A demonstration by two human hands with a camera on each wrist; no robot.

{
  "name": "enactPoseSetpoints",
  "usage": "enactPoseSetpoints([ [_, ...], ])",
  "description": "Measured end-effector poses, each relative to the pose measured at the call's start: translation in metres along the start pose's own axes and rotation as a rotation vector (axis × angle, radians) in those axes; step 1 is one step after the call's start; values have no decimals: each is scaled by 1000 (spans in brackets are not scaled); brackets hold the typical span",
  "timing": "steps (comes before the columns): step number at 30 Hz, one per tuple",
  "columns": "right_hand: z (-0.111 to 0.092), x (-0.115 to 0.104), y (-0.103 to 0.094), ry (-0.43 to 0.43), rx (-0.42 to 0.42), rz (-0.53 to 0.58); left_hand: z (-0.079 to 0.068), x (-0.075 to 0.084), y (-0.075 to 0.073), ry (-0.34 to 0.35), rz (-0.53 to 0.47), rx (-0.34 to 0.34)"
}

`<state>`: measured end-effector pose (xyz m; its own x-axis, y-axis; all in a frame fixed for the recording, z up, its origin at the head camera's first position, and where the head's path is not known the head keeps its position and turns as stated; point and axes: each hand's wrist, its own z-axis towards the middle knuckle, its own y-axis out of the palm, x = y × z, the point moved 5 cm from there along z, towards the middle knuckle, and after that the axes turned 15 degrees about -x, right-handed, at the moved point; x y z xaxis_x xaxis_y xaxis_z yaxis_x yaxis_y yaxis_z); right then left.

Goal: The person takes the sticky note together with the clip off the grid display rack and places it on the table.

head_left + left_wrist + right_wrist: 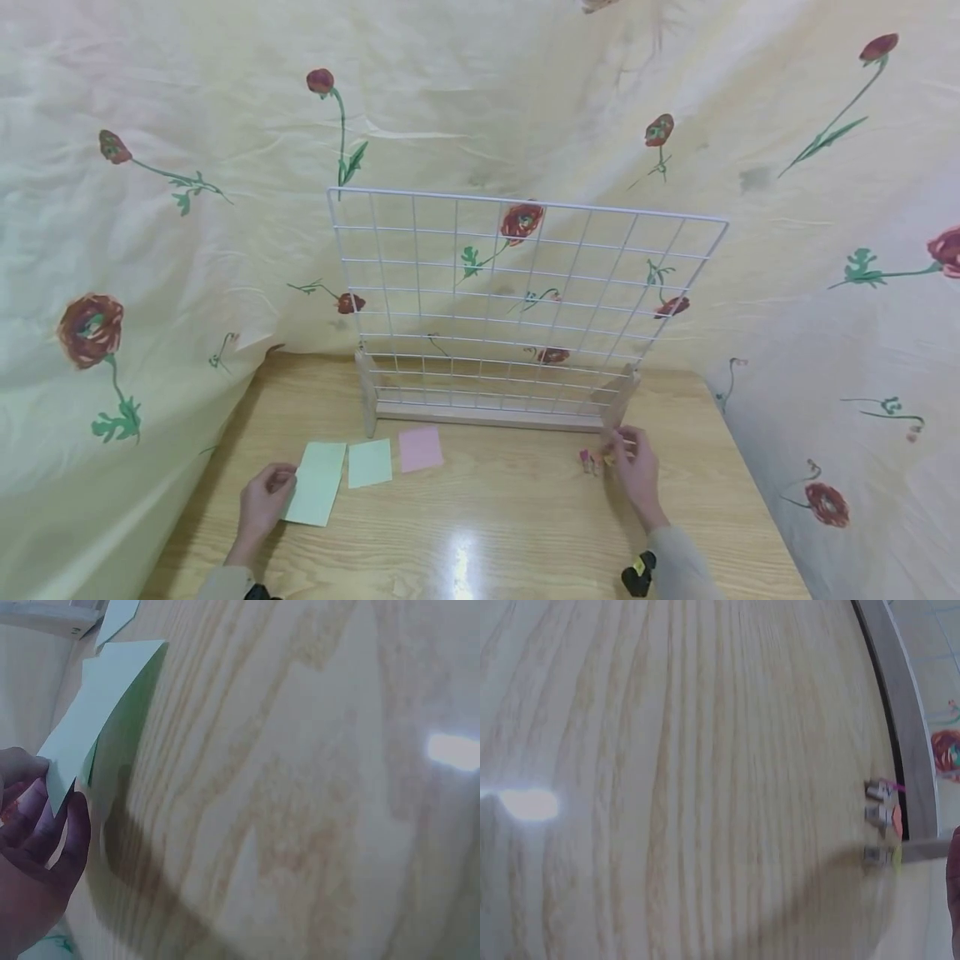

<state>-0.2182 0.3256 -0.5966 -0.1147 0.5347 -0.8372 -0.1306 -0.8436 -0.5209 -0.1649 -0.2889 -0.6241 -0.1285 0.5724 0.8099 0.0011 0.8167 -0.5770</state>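
Observation:
My left hand (262,500) pinches the edge of a long pale green sheet of paper (317,483) between thumb and fingers. In the left wrist view the sheet (105,697) curves up off the table, its shadow beneath. Beside it lie a square pale green note (370,463) and a pink note (421,449). My right hand (636,471) hovers by the stand's right foot, fingers loosely bent, close to three small clips. The purple clip (880,790), orange clip (883,815) and yellow clip (881,856) lie in a row on the wood. Only a sliver of that hand shows in the right wrist view.
A white wire grid (510,292) stands upright in a wooden base (495,417) toward the back of the wooden table (420,533). Flower-printed cloth (225,167) hangs behind and on both sides. Light glares off the table's front middle.

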Motion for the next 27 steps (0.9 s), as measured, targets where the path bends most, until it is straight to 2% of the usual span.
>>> enactPoseSetpoints([
  [5,-3,8,-11,47,28,-35,-6,-7,-2,-24,6,-2],
  [13,-5,21,-23,115,9,-60,-10,-19,-8,-74,36,-20],
  [22,-10,30,-33,148,9,-134,-10,-19,-9,-46,58,-79],
  [27,-12,36,-32,245,-87,-147,-7,-19,-9,-3,94,-76],
])
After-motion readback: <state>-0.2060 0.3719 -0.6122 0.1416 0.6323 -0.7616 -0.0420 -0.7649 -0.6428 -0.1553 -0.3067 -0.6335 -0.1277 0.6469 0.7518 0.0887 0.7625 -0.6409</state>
